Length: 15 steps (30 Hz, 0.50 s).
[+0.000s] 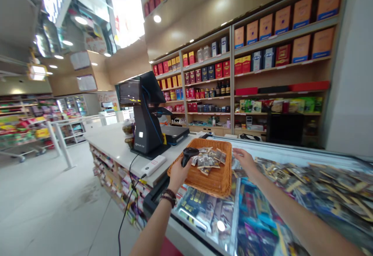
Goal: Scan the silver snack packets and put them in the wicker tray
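Observation:
My left hand (178, 173) is wrapped round the handle of a black barcode scanner (190, 152), which it holds over the left side of an orange wicker basket (223, 188). Inside the basket lie several small clear packets (208, 160) with dark contents and pale strips. On the other side, my right hand (245, 160) is beside the basket's right rim with its fingers stretched out and nothing in them. Whether its fingertips touch the rim, I cannot tell. The basket rests on a glass-topped counter (198, 222).
A black checkout terminal (148, 128) stands at the left, with a white power strip (154, 165) and a hanging black cable (126, 209) near it. Many packets (305, 182) cover the counter at the right. Shelves of boxes (258, 26) line the back wall.

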### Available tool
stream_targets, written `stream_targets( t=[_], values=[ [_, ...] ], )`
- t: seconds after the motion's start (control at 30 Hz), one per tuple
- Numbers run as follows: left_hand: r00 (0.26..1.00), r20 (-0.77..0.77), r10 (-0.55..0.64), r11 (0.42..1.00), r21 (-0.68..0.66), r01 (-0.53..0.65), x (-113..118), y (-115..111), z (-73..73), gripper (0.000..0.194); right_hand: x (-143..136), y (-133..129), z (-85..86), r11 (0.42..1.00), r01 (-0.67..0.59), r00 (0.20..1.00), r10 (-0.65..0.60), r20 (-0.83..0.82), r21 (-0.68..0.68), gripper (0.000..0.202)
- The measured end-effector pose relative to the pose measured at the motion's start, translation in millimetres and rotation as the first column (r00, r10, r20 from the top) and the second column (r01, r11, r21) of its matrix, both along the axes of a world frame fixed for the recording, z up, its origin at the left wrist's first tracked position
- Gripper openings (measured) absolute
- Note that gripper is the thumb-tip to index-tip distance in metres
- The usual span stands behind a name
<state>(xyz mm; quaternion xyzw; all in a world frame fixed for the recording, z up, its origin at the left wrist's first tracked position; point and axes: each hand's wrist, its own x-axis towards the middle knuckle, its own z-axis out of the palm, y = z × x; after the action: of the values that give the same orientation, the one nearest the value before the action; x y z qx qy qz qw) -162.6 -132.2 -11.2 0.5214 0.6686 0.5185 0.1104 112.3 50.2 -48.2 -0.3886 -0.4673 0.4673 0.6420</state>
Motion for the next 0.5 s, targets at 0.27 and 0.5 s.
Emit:
stream_targets(
  t=[0.27,0.5],
  values=[
    [0.959,0.061,-0.278,0.959,0.079,0.273,92,13,11.2,0.043,150,-61,6.1,0.993,-0.043,0.986,0.06,0.157,-0.107,0.034],
    [0.895,0.077,-0.439,0.897,0.093,0.432,182,18,-2.2,0.046,208,-149,5.9,0.928,-0.339,0.719,0.361,0.594,-0.154,0.065]
  ],
)
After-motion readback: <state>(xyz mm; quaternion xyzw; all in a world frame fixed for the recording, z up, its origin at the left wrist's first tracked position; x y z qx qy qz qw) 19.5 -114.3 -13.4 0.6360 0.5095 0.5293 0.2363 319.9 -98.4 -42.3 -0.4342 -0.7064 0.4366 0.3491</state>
